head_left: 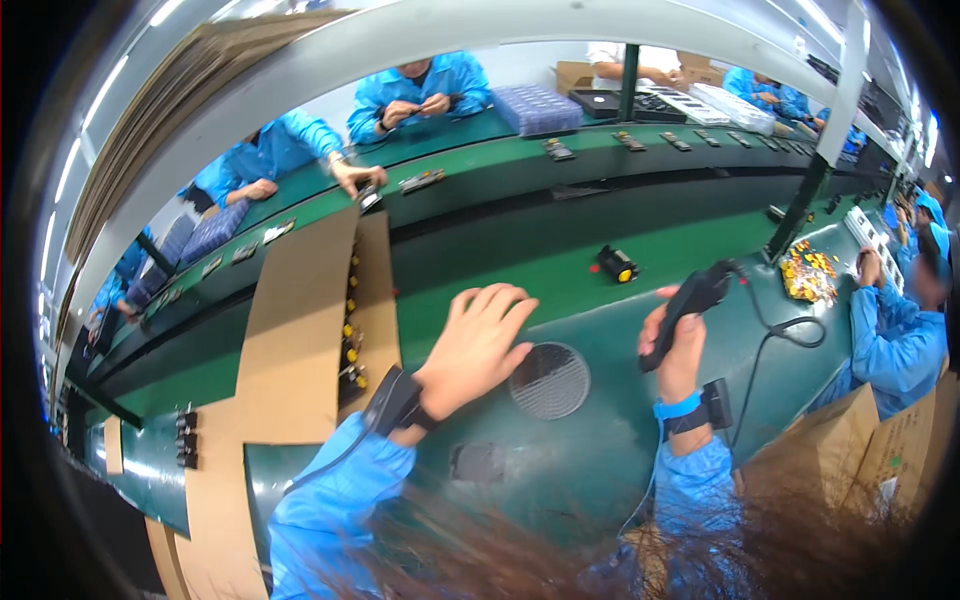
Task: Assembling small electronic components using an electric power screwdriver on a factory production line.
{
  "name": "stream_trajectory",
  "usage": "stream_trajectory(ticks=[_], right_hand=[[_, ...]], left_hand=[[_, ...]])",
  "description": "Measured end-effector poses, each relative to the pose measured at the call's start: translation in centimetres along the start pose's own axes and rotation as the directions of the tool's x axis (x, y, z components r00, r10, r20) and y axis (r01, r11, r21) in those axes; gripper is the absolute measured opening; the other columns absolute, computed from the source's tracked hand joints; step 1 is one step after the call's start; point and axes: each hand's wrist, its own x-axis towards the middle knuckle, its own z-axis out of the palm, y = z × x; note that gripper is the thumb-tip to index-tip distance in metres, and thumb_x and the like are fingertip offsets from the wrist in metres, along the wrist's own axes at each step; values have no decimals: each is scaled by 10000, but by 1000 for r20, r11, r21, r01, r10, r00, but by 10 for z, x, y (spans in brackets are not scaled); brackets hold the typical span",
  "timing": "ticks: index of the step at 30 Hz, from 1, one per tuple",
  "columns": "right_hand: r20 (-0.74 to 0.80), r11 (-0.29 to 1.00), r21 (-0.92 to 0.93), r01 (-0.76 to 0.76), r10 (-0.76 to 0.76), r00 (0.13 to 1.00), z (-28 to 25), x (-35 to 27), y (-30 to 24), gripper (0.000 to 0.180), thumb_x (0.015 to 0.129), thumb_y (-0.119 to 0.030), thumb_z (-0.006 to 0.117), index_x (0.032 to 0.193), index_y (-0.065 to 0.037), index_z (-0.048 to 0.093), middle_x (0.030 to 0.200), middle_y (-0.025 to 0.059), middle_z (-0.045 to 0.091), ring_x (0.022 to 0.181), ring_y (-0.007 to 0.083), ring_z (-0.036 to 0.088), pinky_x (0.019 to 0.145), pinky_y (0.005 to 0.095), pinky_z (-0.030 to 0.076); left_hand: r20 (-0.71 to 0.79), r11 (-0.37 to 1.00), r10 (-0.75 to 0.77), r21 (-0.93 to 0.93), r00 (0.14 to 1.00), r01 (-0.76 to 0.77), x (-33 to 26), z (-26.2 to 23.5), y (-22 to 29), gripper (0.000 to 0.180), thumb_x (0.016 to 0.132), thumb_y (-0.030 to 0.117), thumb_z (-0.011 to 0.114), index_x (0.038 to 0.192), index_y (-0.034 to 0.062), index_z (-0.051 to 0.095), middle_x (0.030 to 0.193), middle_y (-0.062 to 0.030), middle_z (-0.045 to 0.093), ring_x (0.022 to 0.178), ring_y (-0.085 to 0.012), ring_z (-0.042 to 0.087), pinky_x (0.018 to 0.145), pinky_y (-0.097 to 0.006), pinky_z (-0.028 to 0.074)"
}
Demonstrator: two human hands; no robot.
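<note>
Black handheld tool [690, 300] gripped in right hand [680, 350], left hand [475, 345] seemingly empty

Contents of the cardboard box [300, 330] mostly hidden; distant conveyor parts [630, 140] too small to tell.

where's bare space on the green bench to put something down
Bare green mat lies between the round mesh vent and the black-and-yellow part, and below the vent. Crowded: the cardboard tray beside the left hand, the cable by the right hand.
</note>
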Motion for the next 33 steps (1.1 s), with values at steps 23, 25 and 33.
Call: stream_trajectory(ticks=[23,25,33], right_hand=[[-9,996,55,-67,68,998,6,-2,5,437,1026,-440,529,1138,-17,545,730,26,553,607,97,527,558,249,454],[4,998,14,-54,54,999,2,-4,8,483,1015,-490,526,1140,-24,542,738,25,553,614,97,528,563,247,450],[164,996,-68,-54,64,984,11,-21,12,707,860,-646,675,1145,-8,565,734,23,559,637,100,528,564,247,420]], left_hand=[[156,994,7,109,988,-24,113,52,-51,411,823,491,704,875,91,625,875,-107,598,927,-319,596,729,-459,506],[177,993,-52,110,983,33,85,19,-46,373,920,436,617,904,63,625,871,-124,592,899,-338,598,730,-469,503],[310,942,-178,-222,934,253,-97,-68,29,255,950,256,640,962,20,544,1242,-206,499,918,-394,621,786,-447,539]])
